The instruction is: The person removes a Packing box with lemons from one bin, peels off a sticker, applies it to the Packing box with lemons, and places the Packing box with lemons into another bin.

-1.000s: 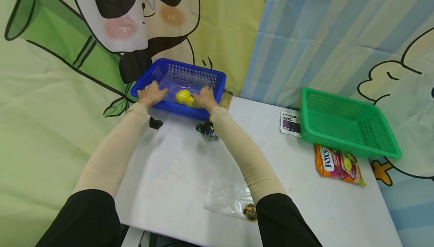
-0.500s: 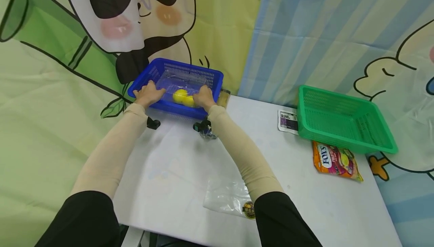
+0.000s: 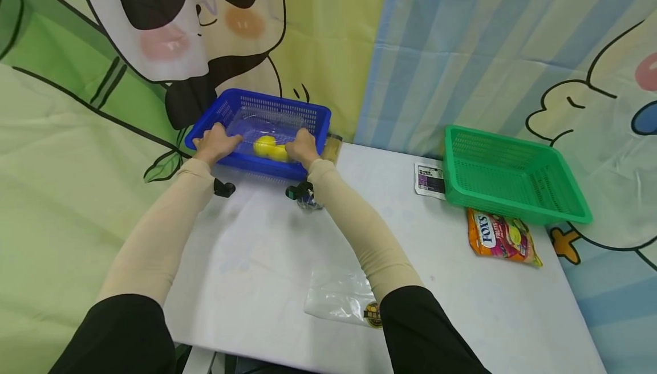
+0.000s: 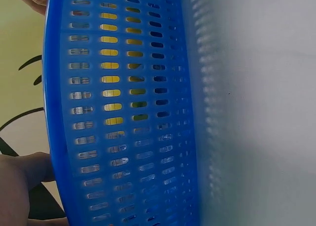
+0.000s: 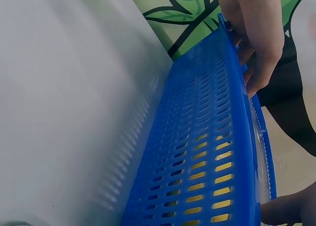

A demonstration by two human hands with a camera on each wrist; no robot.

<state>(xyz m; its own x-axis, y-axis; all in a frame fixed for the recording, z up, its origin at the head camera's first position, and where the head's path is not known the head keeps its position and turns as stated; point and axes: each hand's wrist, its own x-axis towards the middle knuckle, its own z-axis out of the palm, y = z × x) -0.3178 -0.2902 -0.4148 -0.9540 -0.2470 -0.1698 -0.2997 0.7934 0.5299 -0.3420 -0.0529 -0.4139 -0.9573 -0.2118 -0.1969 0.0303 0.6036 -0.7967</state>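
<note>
Blue basket (image 3: 277, 113) at upper left of head view, on far bench (image 3: 267, 248) edge. Left hand (image 3: 214, 143) and right hand (image 3: 303, 147) grip its near rim, fingers (image 5: 260, 72) curled over the edge. Yellow fruit (image 3: 267, 146) under clear bag (image 3: 267, 123) inside. Green basket (image 3: 508, 174) at right, well apart.

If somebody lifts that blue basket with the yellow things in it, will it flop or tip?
The blue basket looks like stiff moulded plastic, so it probably keeps its shape. Its slotted walls suggest it is light. The round yellow things inside may roll and shift the balance.
</note>
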